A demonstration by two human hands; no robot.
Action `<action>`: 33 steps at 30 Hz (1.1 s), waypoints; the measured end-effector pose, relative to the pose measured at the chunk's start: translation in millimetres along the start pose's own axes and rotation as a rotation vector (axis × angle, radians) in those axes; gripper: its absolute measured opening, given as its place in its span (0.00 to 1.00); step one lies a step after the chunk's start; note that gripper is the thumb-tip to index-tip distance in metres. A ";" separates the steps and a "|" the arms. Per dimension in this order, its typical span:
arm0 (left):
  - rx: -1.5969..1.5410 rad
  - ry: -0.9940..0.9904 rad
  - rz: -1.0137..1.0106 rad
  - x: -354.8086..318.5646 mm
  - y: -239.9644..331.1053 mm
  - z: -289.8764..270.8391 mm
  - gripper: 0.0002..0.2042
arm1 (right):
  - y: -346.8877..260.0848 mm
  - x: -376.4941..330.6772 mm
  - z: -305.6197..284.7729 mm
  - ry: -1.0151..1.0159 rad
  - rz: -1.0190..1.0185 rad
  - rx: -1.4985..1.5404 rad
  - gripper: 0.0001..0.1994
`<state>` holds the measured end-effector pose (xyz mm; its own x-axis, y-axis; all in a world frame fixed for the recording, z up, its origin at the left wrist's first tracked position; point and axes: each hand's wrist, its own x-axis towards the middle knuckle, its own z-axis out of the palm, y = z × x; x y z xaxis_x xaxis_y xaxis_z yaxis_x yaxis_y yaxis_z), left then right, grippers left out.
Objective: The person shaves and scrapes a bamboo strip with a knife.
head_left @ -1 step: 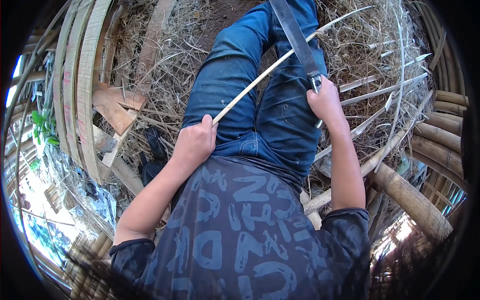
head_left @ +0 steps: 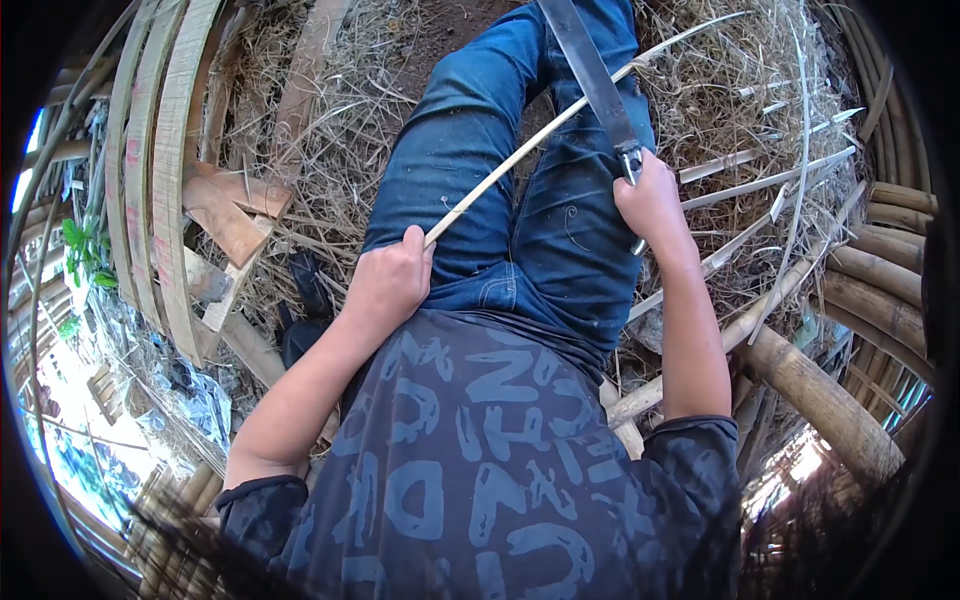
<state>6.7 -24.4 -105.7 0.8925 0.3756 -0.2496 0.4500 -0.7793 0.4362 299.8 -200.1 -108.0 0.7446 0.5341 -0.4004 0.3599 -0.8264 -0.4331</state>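
Note:
My left hand (head_left: pixel 393 273) is closed round the near end of a thin, pale bamboo strip (head_left: pixel 510 165), beside my left hip. The strip slants up to the right across both thighs, and its far end reaches past my right leg. In my right hand (head_left: pixel 652 205) is the metal handle of a long machete (head_left: pixel 590 72), held over my right thigh. Its dark blade points away from me and crosses over the strip; whether the two touch, I cannot tell. A thin curl of shaving (head_left: pixel 572 222) lies on my jeans (head_left: pixel 450 130).
Dry shavings (head_left: pixel 335 140) litter the ground round my legs. On the left stand wooden slats (head_left: pixel 150 170) and a notched wood piece (head_left: pixel 232 215). Several split strips (head_left: pixel 770 180) lie on the right, near a thick bamboo pole (head_left: pixel 825 400) and a bamboo wall (head_left: pixel 880 265).

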 end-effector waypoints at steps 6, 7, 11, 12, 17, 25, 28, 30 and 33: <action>-0.023 0.031 -0.011 2.6 -4.5 8.2 0.10 | 0.0 -2.3 3.9 0.002 0.022 -0.013 0.17; -0.026 0.031 -0.016 3.0 -5.0 9.3 0.10 | 0.6 -1.4 4.7 -0.002 0.019 -0.017 0.17; -0.043 0.054 -0.013 6.6 -6.5 14.5 0.11 | -6.3 -9.8 7.4 -0.007 -0.015 -0.057 0.17; -0.035 0.061 -0.003 8.9 -5.2 15.6 0.11 | -11.7 -13.3 8.4 -0.007 -0.034 -0.072 0.16; -0.027 0.059 -0.016 10.1 -4.6 14.3 0.11 | -19.9 -16.4 15.8 -0.040 -0.030 -0.102 0.14; -0.014 0.060 -0.021 14.0 -0.2 14.1 0.11 | -18.5 -18.7 17.2 -0.007 -0.017 -0.108 0.15; -0.030 0.073 -0.015 13.5 -0.4 15.1 0.11 | -20.0 -19.2 16.6 0.003 -0.031 -0.136 0.15; -0.029 0.078 -0.014 13.2 -1.2 16.7 0.11 | -19.7 -17.2 17.1 -0.008 -0.009 -0.112 0.15; -0.052 0.087 -0.033 6.6 -1.0 10.4 0.11 | -12.3 -13.9 14.4 0.087 -0.058 -0.054 0.13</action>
<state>11.9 -26.4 -116.7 0.8754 0.4446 -0.1898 0.4782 -0.7393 0.4741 277.0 -194.8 -108.7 0.7669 0.5654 -0.3035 0.4314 -0.8044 -0.4084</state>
